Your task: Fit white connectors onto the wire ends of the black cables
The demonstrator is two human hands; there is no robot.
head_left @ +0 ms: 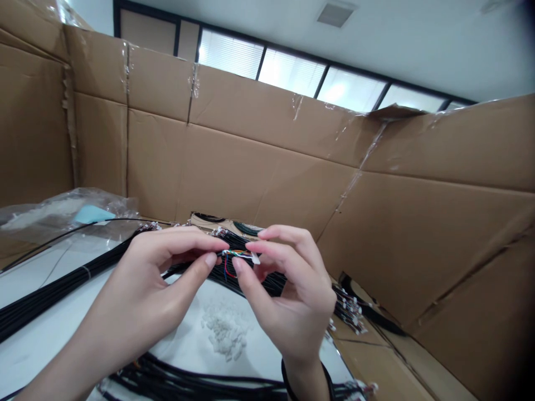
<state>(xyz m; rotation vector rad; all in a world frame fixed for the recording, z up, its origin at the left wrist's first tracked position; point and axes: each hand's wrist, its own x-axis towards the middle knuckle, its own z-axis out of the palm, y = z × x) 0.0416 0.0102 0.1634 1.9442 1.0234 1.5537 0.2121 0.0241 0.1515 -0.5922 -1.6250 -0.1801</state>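
Observation:
Both my hands meet over a bundle of black cables [234, 267]. My left hand [154, 284] pinches a thin group of coloured wires [236, 255] between thumb and fingers, where orange, green, blue and red strands show. My right hand [288, 289] holds the same wires near a small white tab [255, 258] at their end. The fingers hide part of the bundle. Long black cables [54, 295] run from under my left hand to the lower left. A heap of small white plastic pieces [225, 331] lies on the white surface [188, 340] below my hands.
Tall cardboard walls [251, 156] enclose the work area at the back and sides. A clear plastic bag [62, 214] with a pale blue piece lies at the left. More black cable bundles with white connectors [349, 309] lie at the right and along the bottom edge.

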